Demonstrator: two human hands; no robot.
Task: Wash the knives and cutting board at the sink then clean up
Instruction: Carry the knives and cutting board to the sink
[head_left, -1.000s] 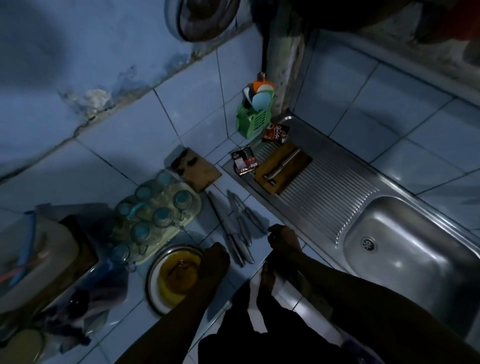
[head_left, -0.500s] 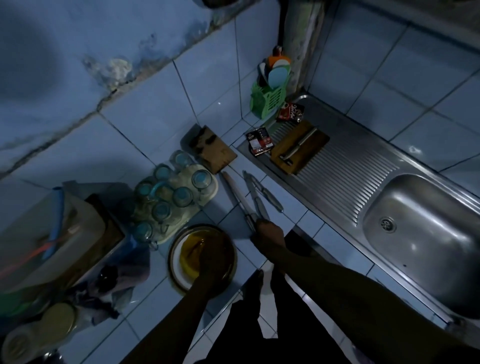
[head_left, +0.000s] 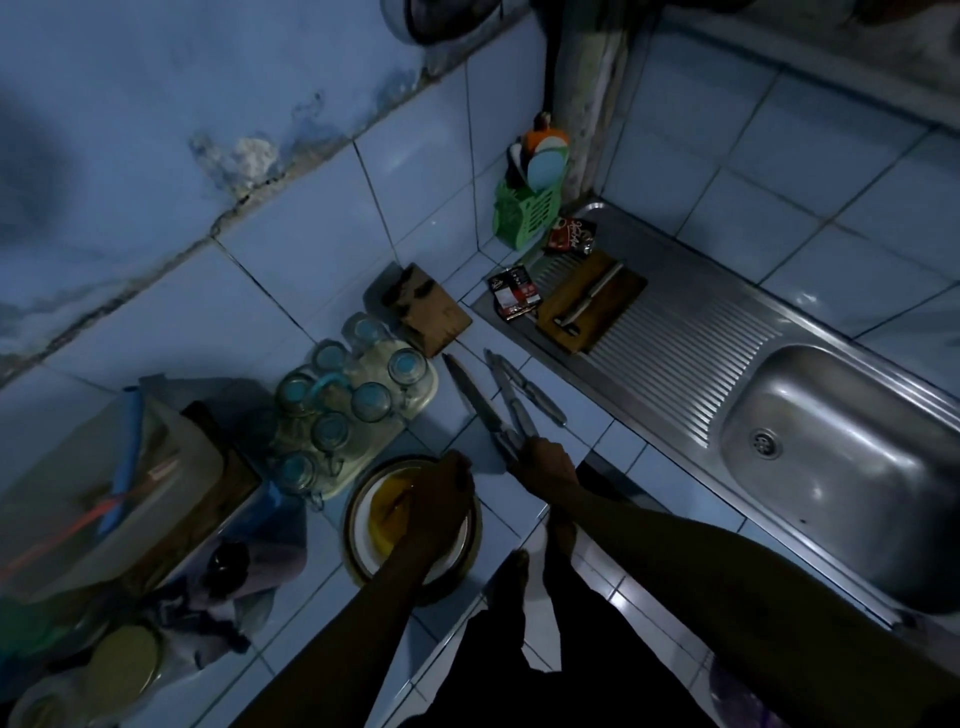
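Three knives lie side by side on the blue tiled counter: a long one (head_left: 470, 397) and two steel ones (head_left: 511, 397) (head_left: 540, 400). My right hand (head_left: 548, 460) grips the near handle ends of the knives. A wooden cutting board (head_left: 610, 312) lies on the steel drainboard (head_left: 691, 353) with another knife (head_left: 589, 296) across it. The sink basin (head_left: 857, 493) is at the right. My left hand (head_left: 441, 493) rests over a plate holding a yellow bowl (head_left: 363, 525); its fingers are hidden.
A second small wooden board (head_left: 431, 312) leans near the wall. A tray of upturned glasses (head_left: 358, 410) stands left of the knives. A green caddy (head_left: 524, 218) and two red packets (head_left: 514, 296) (head_left: 571, 236) sit in the corner. Containers (head_left: 104, 493) crowd the left counter.
My right hand moved from the counter edge onto the knife handles and closed round them. My left hand shifted from beside the bowl to over it.
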